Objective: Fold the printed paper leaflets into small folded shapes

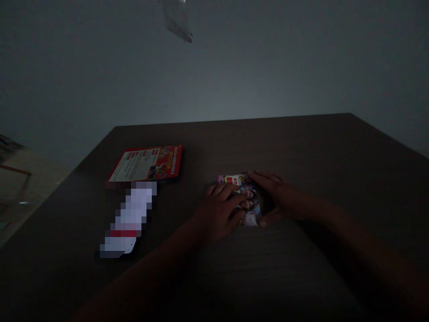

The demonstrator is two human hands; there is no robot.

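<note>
A small colourful printed leaflet [248, 195] lies on the dark wood-grain table [268, 147], with a red number and pictures of people on it. My left hand [217, 212] rests over its left and near part, fingers spread and lying across the print. At the leaflet's right side is my right hand [275, 193], its fingers stretched along the far right corner and its thumb apart at the near right corner. Both hands partly cover the leaflet. Whether it is one sheet or several, I cannot tell in the dim light.
Left of my hands lies a flat red box or booklet [166, 163] with a pale text panel. Nearer to me is a lit, pixelated phone-like object [136, 212]. A pale wall [234, 67] stands behind the table, with a clear plastic piece [177, 20] hanging on it.
</note>
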